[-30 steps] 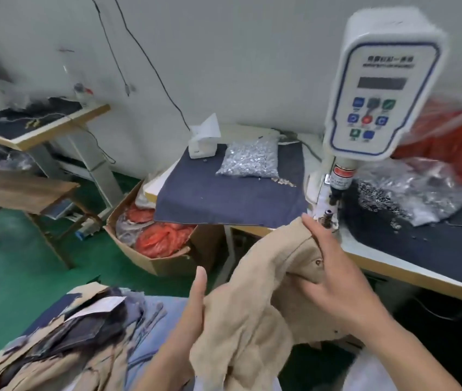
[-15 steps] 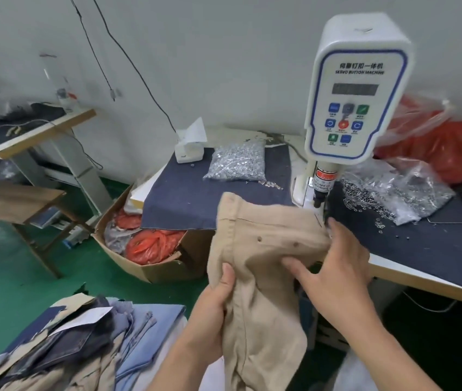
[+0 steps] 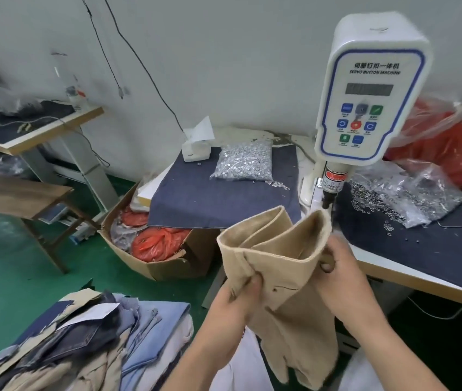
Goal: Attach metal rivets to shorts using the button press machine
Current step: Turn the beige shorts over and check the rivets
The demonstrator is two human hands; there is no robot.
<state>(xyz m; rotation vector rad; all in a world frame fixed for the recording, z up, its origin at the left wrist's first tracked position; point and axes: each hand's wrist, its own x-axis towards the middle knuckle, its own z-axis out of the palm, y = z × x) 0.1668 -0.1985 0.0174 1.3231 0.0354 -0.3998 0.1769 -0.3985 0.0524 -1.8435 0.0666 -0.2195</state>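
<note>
Tan shorts [image 3: 289,266] hang in the air in front of the table edge, waistband up and spread open. My left hand [image 3: 235,303] pinches the waistband's left end. My right hand [image 3: 342,280] grips its right end, just below the punch of the white button press machine [image 3: 371,88]. A small dark rivet [image 3: 274,289] shows on the front of the shorts. A clear bag of silver rivets [image 3: 242,163] lies on the denim-covered table [image 3: 213,204], left of the machine. Another open bag of metal parts [image 3: 405,193] spills to the right.
A pile of denim and tan garments [image 3: 77,340] lies at lower left. An open cardboard box with red bags [image 3: 156,244] stands on the green floor under the table. Red plastic bags [image 3: 461,153] sit behind the machine. A wooden bench and another work table stand at left.
The shorts came off the machine's punch and were turned. Both hands shifted to the waistband ends and spread it open toward me, slightly lower and nearer.
</note>
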